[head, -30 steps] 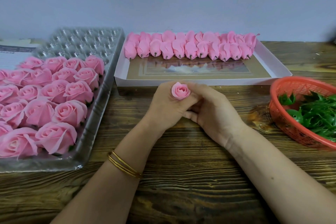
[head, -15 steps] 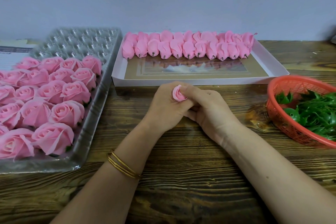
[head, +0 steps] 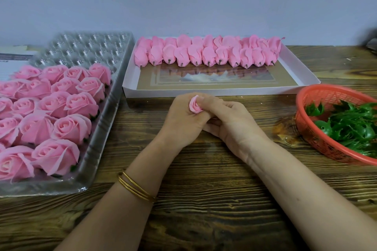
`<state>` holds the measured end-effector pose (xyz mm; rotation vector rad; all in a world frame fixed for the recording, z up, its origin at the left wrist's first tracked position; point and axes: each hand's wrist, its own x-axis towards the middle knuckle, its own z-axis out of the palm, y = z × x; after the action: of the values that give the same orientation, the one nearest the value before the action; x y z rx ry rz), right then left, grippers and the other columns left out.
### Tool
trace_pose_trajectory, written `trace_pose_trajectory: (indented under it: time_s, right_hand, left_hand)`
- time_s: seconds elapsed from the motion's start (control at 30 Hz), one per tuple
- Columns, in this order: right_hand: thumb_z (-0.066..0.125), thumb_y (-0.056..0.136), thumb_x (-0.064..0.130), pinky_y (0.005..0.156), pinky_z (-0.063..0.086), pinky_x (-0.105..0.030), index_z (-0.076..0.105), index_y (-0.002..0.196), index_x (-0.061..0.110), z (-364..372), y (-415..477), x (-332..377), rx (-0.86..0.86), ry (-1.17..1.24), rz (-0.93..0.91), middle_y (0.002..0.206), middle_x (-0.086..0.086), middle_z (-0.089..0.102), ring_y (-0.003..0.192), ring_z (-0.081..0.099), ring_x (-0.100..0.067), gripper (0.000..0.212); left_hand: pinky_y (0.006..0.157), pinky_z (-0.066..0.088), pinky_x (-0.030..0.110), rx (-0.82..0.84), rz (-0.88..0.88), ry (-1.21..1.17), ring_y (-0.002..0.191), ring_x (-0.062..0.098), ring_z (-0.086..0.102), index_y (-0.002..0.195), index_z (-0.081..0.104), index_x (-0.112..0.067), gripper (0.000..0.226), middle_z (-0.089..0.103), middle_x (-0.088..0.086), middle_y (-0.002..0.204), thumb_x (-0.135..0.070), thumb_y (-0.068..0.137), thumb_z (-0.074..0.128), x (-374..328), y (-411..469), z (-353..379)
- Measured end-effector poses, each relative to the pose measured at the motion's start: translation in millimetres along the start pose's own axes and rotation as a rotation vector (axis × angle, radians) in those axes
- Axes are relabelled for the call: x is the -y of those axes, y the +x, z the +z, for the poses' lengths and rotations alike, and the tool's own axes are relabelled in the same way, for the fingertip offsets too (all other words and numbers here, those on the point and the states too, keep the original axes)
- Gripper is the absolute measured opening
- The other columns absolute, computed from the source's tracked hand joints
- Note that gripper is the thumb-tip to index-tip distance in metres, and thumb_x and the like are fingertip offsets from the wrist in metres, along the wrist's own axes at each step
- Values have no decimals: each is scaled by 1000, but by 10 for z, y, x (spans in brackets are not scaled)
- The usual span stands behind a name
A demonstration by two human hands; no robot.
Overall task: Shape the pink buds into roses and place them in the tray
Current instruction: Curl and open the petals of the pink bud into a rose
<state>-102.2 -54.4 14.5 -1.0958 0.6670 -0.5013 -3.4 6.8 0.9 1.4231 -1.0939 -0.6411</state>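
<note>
A small pink bud (head: 195, 105) sits between both hands at the table's middle, only its rolled top showing. My left hand (head: 181, 122) is curled round it from the left, and my right hand (head: 228, 120) pinches it from the right with thumb and fingers. Several unshaped pink buds (head: 206, 52) lie in rows at the back of a white shallow box (head: 224, 89). At the left, several finished pink roses (head: 55, 108) fill the near part of a clear plastic tray (head: 98, 144); its far cups are bare.
A red plastic basket (head: 318, 140) of green leaf calyxes (head: 350, 124) stands at the right edge. Papers (head: 12, 59) lie behind the tray at far left. A grey wall runs behind the wooden table (head: 204, 199).
The bud has sunk lower between my fingers and turned, with my right thumb now pressed over its side. Both hands have stayed in the same spot.
</note>
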Motion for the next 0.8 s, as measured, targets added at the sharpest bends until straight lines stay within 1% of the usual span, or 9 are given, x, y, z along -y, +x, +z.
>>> trace_pose_trajectory:
  time_s: [0.07, 0.17, 0.27, 0.37, 0.5, 0.57, 0.63, 0.73, 0.8]
  right_hand:
    - [72, 83, 25, 72, 54, -20, 75, 90, 5, -5, -3, 14, -10, -22, -3, 91, -12, 75, 91, 72, -14, 21]
    - [71, 85, 29, 71, 56, -22, 78, 81, 8, -35, -14, 48, -8, -33, -23, 88, -12, 76, 87, 73, -15, 23]
    - [60, 90, 37, 67, 58, -28, 78, 75, 8, -86, -19, 112, -85, -53, -3, 77, -13, 73, 72, 72, -20, 38]
    - [51, 93, 40, 60, 59, -29, 70, 73, -1, -168, -11, 212, -192, -106, 4, 69, -18, 70, 63, 70, -25, 49]
    - [53, 93, 18, 51, 53, -24, 66, 72, 1, -333, -44, 440, -320, -196, -170, 66, -14, 69, 54, 64, -20, 29]
    - [58, 88, 6, 51, 52, -23, 65, 71, 3, -461, -91, 546, -398, -322, -281, 66, -12, 67, 53, 61, -15, 18]
    - [62, 84, 2, 51, 51, -21, 65, 73, 3, -607, -147, 636, -487, -459, -361, 67, -10, 64, 52, 60, -11, 12]
    - [64, 81, 0, 50, 49, -16, 67, 77, 5, -840, -216, 761, -587, -596, -405, 66, -7, 61, 49, 58, -6, 7]
    - [66, 82, 2, 49, 49, -16, 67, 73, 14, -1000, -236, 807, -648, -681, -378, 66, -7, 63, 45, 58, -3, 15]
  left_hand:
    - [65, 51, 24, 1, -10, 7, 70, 7, 62, 76, 71, -14, 22, 68, -2, 69, -1, 91, 62, 6, 5, 5]
    - [64, 52, 30, -47, -11, -40, 70, 13, 60, 82, 69, 3, 15, 67, 17, 75, -9, 91, 66, 10, 0, 21]
    - [59, 48, 22, -110, -8, -49, 65, 9, 57, 79, 67, 2, 22, 64, 7, 67, -16, 91, 67, 15, 1, 15]
    - [65, 52, 32, -155, 9, 0, 68, 22, 61, 87, 67, 10, 31, 67, 23, 79, -20, 92, 66, 32, 24, 1]
    - [59, 47, 9, -147, -27, 10, 59, 0, 62, 87, 70, 3, 28, 68, -8, 62, -24, 91, 66, 33, 25, -19]
    - [58, 44, 7, -142, -27, 20, 56, -2, 58, 82, 68, 5, 32, 62, -15, 54, -25, 92, 65, 26, 18, -22]
    - [60, 44, 10, -158, -19, 13, 56, 0, 54, 78, 64, 9, 36, 59, -8, 54, -25, 92, 65, 19, 11, -27]
    - [64, 43, 21, -173, -11, -5, 63, 17, 50, 78, 57, 16, 43, 54, 23, 65, -25, 91, 66, 6, 8, -21]
    - [62, 42, 19, -171, -10, 2, 63, 18, 48, 78, 57, 16, 44, 54, 24, 66, -25, 91, 66, 4, 8, -17]
